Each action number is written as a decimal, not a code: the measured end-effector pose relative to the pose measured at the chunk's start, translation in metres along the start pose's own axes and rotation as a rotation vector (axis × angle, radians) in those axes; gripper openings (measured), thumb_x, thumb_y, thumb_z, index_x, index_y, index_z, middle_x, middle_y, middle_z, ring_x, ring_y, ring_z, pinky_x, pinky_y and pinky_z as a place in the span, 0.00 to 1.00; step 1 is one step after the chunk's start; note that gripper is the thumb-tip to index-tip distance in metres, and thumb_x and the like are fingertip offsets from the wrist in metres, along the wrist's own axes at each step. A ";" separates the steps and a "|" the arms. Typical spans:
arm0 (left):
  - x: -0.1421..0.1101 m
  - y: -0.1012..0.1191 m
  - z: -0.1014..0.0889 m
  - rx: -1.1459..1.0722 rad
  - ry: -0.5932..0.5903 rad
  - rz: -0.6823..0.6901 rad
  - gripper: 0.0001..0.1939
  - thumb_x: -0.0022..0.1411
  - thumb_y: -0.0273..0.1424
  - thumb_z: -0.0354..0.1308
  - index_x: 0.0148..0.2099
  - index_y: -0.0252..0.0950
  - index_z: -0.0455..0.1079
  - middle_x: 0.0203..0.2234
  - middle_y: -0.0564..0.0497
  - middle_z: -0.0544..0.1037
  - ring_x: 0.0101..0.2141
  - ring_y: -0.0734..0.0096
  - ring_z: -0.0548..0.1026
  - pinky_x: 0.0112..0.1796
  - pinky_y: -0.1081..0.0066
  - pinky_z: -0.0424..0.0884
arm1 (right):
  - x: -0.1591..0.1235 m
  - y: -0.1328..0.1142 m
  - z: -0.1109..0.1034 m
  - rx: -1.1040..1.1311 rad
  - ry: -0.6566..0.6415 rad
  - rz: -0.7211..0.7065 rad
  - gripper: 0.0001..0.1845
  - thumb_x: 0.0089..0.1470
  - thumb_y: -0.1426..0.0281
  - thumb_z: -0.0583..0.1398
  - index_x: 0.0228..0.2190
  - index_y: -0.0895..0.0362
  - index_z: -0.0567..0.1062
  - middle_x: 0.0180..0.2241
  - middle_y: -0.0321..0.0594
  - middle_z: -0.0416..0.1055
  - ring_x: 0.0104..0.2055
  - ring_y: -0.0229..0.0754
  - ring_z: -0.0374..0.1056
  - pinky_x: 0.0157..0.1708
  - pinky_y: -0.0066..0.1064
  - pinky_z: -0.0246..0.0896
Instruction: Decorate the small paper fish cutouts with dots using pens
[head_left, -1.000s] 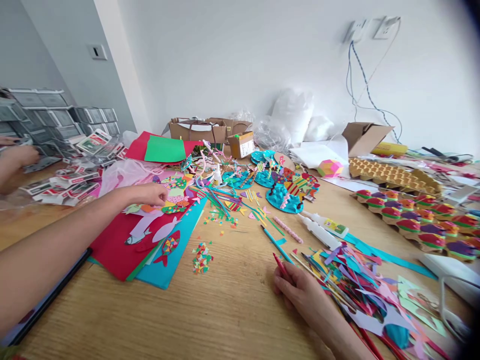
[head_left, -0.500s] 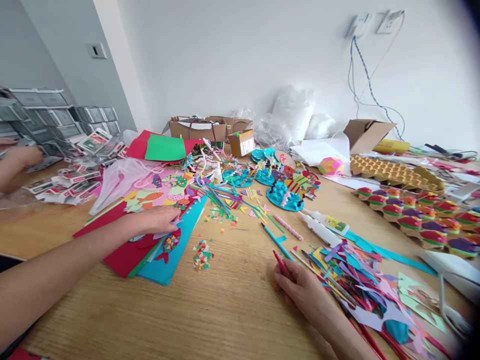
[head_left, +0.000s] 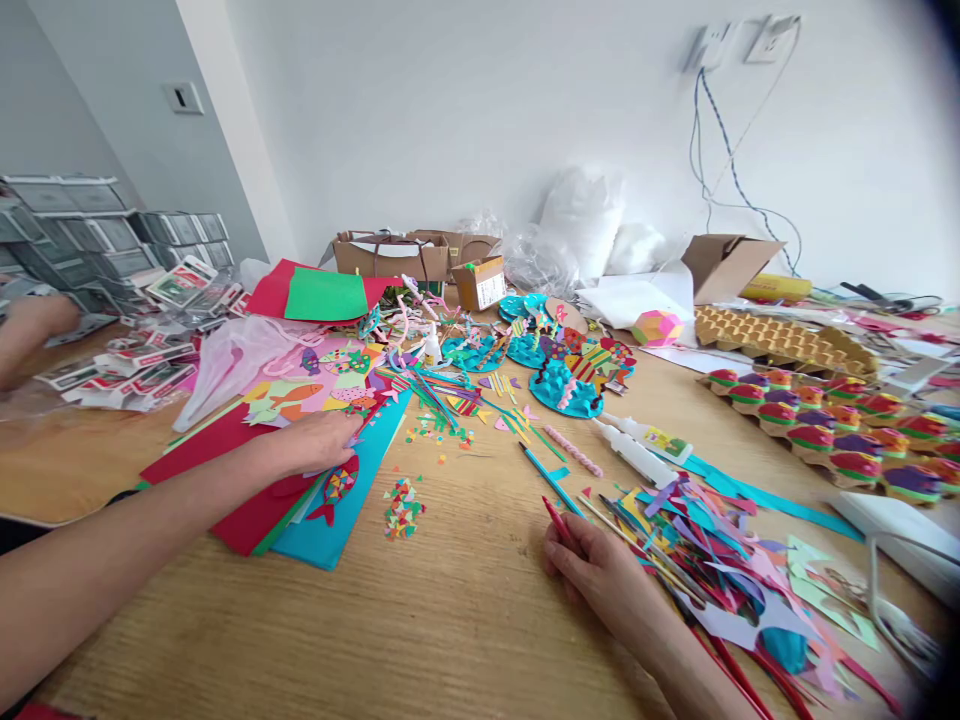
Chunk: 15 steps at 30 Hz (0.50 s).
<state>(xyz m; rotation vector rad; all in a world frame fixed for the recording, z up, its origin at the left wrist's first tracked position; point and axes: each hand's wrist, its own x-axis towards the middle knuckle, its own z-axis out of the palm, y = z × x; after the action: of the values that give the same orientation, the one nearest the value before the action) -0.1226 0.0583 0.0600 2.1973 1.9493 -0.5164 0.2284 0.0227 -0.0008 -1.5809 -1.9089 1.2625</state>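
Observation:
My left hand (head_left: 324, 442) reaches over a stack of coloured paper sheets (head_left: 247, 520), fingers stretched out and low over the cut-outs. What lies beneath its fingertips is hidden. Just below them, a red paper fish (head_left: 340, 486) covered in coloured bits rests on the blue sheet (head_left: 330, 540). Other cut-out fish, such as an orange one (head_left: 298, 396), lie beyond the hand. My right hand (head_left: 596, 560) rests on the table, closed round a red pen (head_left: 556, 518) whose end points up and left. Between the hands sits a small heap of paper confetti (head_left: 405, 508).
Paper scraps (head_left: 742, 570) spread right of my right hand, near glue bottles (head_left: 637, 455) and painted egg cartons (head_left: 840, 425). Decorated blue plates (head_left: 566, 390) stand farther back. At the far left, another person's hand (head_left: 37, 320) is beside packaged boxes (head_left: 135, 360).
The view has shifted slightly. My left hand stays over the paper stack; a lavender piece seen at its fingertips earlier is now mostly hidden. My right hand keeps the red pen in place.

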 end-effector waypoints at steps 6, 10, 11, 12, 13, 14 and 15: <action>0.002 -0.007 -0.003 -0.051 -0.018 0.008 0.14 0.64 0.35 0.54 0.50 0.34 0.65 0.45 0.46 0.71 0.40 0.64 0.72 0.39 0.59 0.71 | -0.001 -0.002 -0.001 0.006 0.002 0.006 0.05 0.46 0.69 0.53 0.22 0.55 0.62 0.17 0.28 0.62 0.17 0.32 0.56 0.17 0.23 0.49; 0.005 -0.024 -0.007 -0.106 -0.036 0.047 0.13 0.65 0.35 0.54 0.49 0.34 0.66 0.43 0.46 0.71 0.39 0.65 0.73 0.38 0.60 0.72 | -0.001 0.000 -0.001 -0.023 0.008 -0.010 0.05 0.47 0.69 0.53 0.22 0.55 0.62 0.18 0.29 0.62 0.18 0.33 0.57 0.18 0.23 0.50; 0.006 -0.029 -0.007 -0.122 -0.040 0.058 0.13 0.64 0.35 0.54 0.49 0.34 0.66 0.43 0.46 0.71 0.39 0.65 0.73 0.38 0.60 0.72 | 0.000 0.000 -0.001 -0.028 0.004 -0.013 0.05 0.47 0.68 0.53 0.22 0.55 0.62 0.18 0.29 0.62 0.18 0.33 0.57 0.18 0.23 0.50; 0.007 -0.033 -0.008 -0.136 -0.042 0.068 0.13 0.64 0.35 0.54 0.49 0.34 0.66 0.43 0.47 0.71 0.38 0.65 0.73 0.38 0.60 0.72 | 0.000 0.001 -0.001 -0.033 0.000 -0.016 0.05 0.47 0.68 0.52 0.22 0.55 0.62 0.18 0.30 0.62 0.18 0.33 0.57 0.18 0.23 0.50; 0.008 -0.037 -0.009 -0.150 -0.041 0.075 0.13 0.64 0.35 0.54 0.49 0.33 0.66 0.43 0.47 0.71 0.38 0.65 0.73 0.38 0.60 0.72 | 0.000 0.001 -0.001 -0.034 -0.003 -0.017 0.05 0.47 0.68 0.52 0.22 0.54 0.61 0.18 0.30 0.62 0.18 0.33 0.57 0.18 0.24 0.50; 0.009 -0.041 -0.009 -0.162 -0.039 0.081 0.13 0.64 0.35 0.54 0.49 0.33 0.66 0.42 0.47 0.71 0.38 0.65 0.73 0.38 0.60 0.72 | 0.000 0.002 -0.001 -0.034 -0.008 -0.018 0.05 0.47 0.67 0.52 0.22 0.54 0.61 0.18 0.30 0.62 0.18 0.33 0.57 0.18 0.24 0.50; 0.010 -0.044 -0.010 -0.173 -0.036 0.086 0.13 0.64 0.35 0.54 0.48 0.33 0.66 0.42 0.47 0.72 0.38 0.65 0.73 0.38 0.61 0.72 | 0.000 0.002 -0.001 -0.035 -0.009 -0.019 0.05 0.47 0.67 0.52 0.22 0.54 0.61 0.18 0.30 0.62 0.18 0.33 0.57 0.18 0.24 0.50</action>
<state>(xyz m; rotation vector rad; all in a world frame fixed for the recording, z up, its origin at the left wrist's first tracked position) -0.1636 0.0770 0.0702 2.1378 1.7994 -0.3574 0.2302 0.0236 -0.0017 -1.5730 -1.9578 1.2372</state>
